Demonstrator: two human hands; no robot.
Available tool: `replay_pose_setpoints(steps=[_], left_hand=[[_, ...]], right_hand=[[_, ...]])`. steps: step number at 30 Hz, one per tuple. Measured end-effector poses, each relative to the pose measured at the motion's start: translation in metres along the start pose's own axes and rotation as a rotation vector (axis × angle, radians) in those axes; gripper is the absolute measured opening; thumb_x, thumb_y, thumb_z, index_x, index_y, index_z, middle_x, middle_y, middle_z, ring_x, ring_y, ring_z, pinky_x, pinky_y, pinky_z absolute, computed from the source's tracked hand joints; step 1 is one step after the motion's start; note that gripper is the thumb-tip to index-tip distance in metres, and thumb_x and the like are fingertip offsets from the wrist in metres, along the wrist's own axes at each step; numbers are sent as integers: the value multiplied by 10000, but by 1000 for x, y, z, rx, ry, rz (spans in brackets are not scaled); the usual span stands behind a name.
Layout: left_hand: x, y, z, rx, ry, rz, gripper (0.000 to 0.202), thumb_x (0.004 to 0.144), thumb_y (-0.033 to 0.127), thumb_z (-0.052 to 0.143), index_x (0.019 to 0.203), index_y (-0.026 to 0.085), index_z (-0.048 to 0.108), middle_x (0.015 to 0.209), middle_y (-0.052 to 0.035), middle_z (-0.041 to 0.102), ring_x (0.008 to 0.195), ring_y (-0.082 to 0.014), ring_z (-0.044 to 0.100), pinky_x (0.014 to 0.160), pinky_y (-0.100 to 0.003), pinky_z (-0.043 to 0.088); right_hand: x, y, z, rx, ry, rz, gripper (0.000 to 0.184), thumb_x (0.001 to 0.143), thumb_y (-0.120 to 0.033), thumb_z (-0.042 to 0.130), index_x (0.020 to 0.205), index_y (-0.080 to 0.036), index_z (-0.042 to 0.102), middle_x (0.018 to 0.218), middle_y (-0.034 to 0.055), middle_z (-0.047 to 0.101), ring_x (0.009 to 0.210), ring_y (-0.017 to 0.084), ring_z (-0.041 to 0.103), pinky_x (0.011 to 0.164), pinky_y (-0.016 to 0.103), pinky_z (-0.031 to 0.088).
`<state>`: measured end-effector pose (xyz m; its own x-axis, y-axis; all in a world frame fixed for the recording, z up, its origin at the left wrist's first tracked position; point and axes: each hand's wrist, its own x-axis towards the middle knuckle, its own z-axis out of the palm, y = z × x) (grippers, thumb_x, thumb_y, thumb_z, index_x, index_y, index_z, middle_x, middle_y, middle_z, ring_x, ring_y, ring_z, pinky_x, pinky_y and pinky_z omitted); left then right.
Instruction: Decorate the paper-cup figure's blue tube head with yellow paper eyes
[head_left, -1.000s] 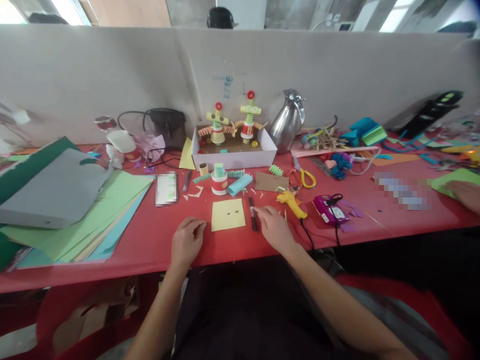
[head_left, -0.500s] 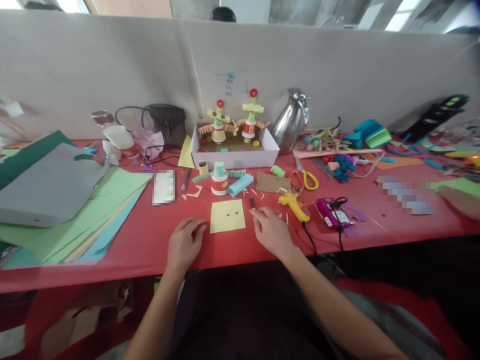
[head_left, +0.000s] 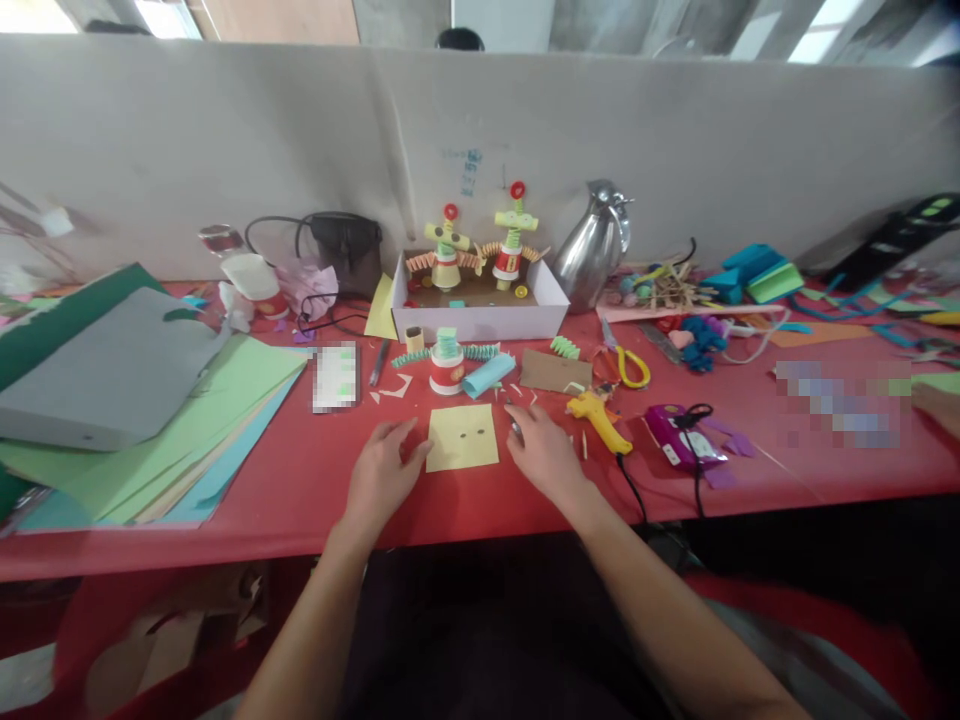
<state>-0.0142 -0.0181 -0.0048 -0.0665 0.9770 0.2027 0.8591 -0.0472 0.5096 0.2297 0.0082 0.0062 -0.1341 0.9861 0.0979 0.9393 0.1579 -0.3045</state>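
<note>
A yellow paper square [head_left: 463, 438] with two black dots lies on the red table [head_left: 300, 480] in front of me. My left hand [head_left: 381, 470] rests flat beside the square's left edge, fingers stretched out, thumb tip touching the paper. My right hand [head_left: 545, 455] sits at the square's right side, fingers curled together over a black pen [head_left: 514, 424] whose end pokes out past the fingertips. Just behind the paper stands a red-and-white cup figure [head_left: 447, 365] with green spring arms, next to a blue paper roll [head_left: 487, 375].
A white box [head_left: 480, 318] holds two paper figures. A yellow glue gun [head_left: 600, 415], scissors [head_left: 624, 366], a purple device [head_left: 681, 440] and a steel jug [head_left: 596, 245] lie right. Stacked coloured sheets [head_left: 172, 420] fill the left. Another person's hand [head_left: 937, 405] shows far right.
My left hand slid forward and opened until it reached the yellow paper's edge. My right hand moved over the black pen and closed on it.
</note>
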Motion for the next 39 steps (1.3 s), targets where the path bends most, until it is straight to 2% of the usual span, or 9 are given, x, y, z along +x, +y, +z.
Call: replay_pose_setpoints(steps=[4, 8, 12, 15, 19, 21, 24, 27, 39], left_hand=[[32, 13, 10, -1, 15, -44, 432, 811, 424, 656, 1157, 168, 688, 1260, -174, 601, 1204, -362, 526, 947, -464, 467], [50, 16, 25, -115, 17, -73, 226, 630, 305, 780, 803, 189, 692, 1106, -141, 622, 1099, -359, 530, 942, -483, 435], [47, 11, 31, -204, 33, -46, 248, 650, 297, 743, 564, 200, 530, 818, -56, 625, 844, -247, 571, 820, -393, 458], [40, 9, 28, -309, 62, -18, 219, 757, 372, 667, 650, 204, 576, 641, 1, 593, 661, -184, 569, 671, -312, 463], [26, 14, 15, -401, 253, 45, 171, 872, 355, 581, 884, 195, 643, 783, -23, 720, 711, -173, 650, 657, -283, 485], [17, 16, 8, -326, 476, 272, 58, 864, 228, 594, 863, 214, 651, 868, -32, 759, 784, -175, 673, 726, -299, 499], [4, 16, 2, -102, 737, 736, 218, 785, 35, 600, 834, 236, 667, 943, -35, 784, 844, -180, 682, 755, -320, 504], [-4, 12, 4, 3, 776, 884, 282, 766, 0, 598, 875, 245, 683, 983, -49, 784, 849, -184, 686, 702, -316, 517], [-5, 11, 10, -4, 727, 887, 179, 850, 70, 572, 914, 212, 661, 1052, -116, 768, 985, -237, 729, 772, -379, 626]], right_hand=[[-3, 2, 5, 21, 48, -17, 429, 929, -196, 507, 1350, -195, 593, 1186, 125, 625, 929, 235, 680, 759, 306, 517], [-6, 6, 11, 66, 101, -42, 381, 942, -197, 493, 1296, -183, 634, 1128, 110, 642, 928, 224, 679, 780, 304, 528], [-7, 12, 18, 133, 143, -61, 356, 938, -199, 500, 1256, -173, 658, 1113, 99, 645, 936, 216, 676, 816, 308, 532], [-6, 15, 23, 176, 173, -71, 347, 937, -201, 492, 1233, -169, 670, 1091, 95, 646, 907, 213, 677, 816, 315, 532], [-6, 15, 25, 213, 211, -87, 343, 926, -199, 492, 1210, -164, 681, 1054, 98, 648, 853, 216, 670, 781, 327, 536], [-6, 15, 25, 225, 218, -101, 342, 920, -197, 492, 1200, -163, 685, 1031, 97, 648, 843, 217, 664, 767, 327, 535], [-7, 15, 23, 238, 216, -117, 338, 925, -209, 484, 1193, -165, 685, 1043, 102, 645, 863, 216, 658, 773, 320, 531], [-8, 16, 21, 245, 201, -122, 341, 914, -197, 490, 1199, -171, 675, 1073, 103, 641, 898, 213, 655, 787, 309, 526], [-8, 11, 21, 225, 195, -72, 331, 919, -200, 505, 1193, -184, 689, 1079, 86, 649, 827, 187, 660, 754, 292, 518]])
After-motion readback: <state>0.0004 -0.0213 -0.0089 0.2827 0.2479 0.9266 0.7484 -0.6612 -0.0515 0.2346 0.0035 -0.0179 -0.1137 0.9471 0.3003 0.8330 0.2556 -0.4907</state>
